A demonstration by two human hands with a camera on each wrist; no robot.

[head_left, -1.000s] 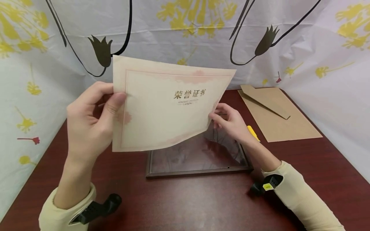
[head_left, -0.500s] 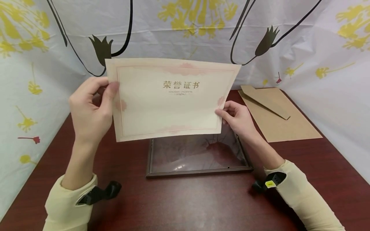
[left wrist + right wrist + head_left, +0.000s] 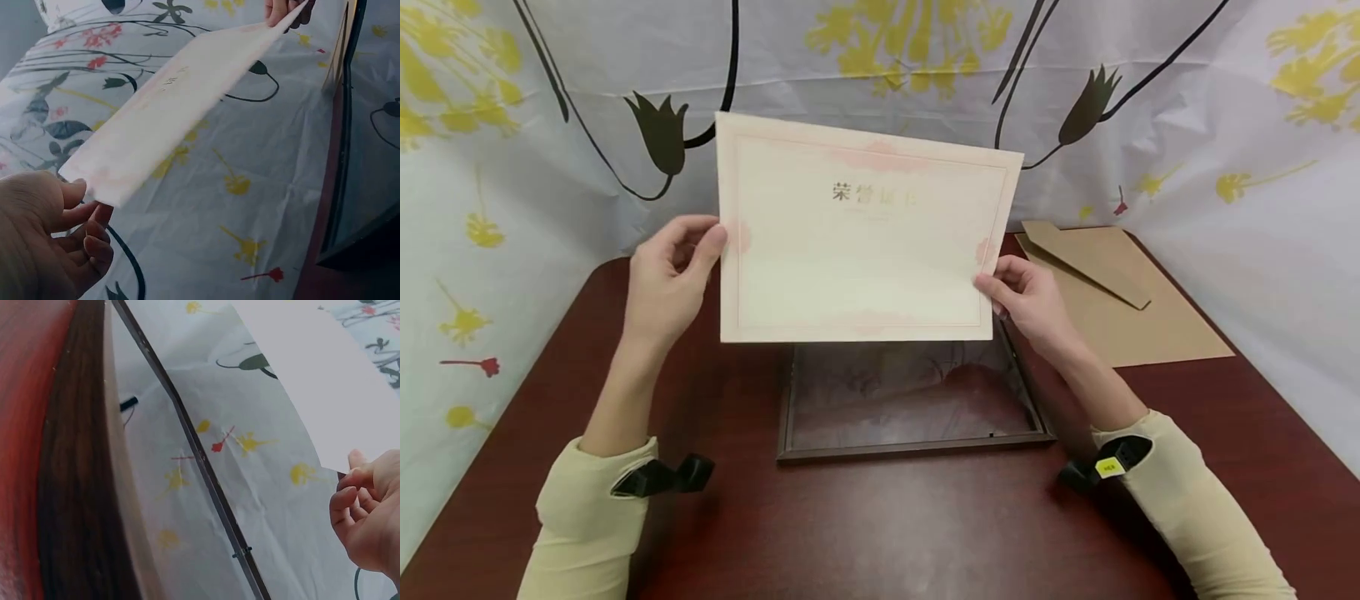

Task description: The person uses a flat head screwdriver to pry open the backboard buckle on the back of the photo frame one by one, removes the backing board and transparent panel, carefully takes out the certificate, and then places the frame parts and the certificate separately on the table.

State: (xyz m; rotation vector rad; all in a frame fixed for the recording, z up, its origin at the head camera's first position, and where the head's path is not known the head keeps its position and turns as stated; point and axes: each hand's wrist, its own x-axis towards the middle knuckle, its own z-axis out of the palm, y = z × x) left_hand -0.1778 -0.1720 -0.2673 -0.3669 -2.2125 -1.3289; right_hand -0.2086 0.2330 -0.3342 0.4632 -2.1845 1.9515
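A cream certificate (image 3: 857, 258) with a pink border and gold Chinese lettering is held up above the table in the head view. My left hand (image 3: 670, 279) pinches its left edge between thumb and fingers, and my right hand (image 3: 1030, 300) pinches the right edge low down. Beneath and behind the sheet a dark picture frame (image 3: 917, 451) with a glossy pane lies flat on the table; its far part is hidden. The left wrist view shows the certificate (image 3: 162, 112) slanting away from the left hand (image 3: 56, 237). In the right wrist view the right hand (image 3: 372, 512) grips a corner.
A brown backing board (image 3: 1165, 308) with a folded-out stand strip (image 3: 1086, 267) lies at the right of the dark red table (image 3: 910, 533). White flowered cloth (image 3: 955, 92) hangs behind and at both sides.
The certificate has straightened from a bent, tilted hold to a flatter, more upright one. My left hand has shifted right, and the right hand moved slightly right and up.
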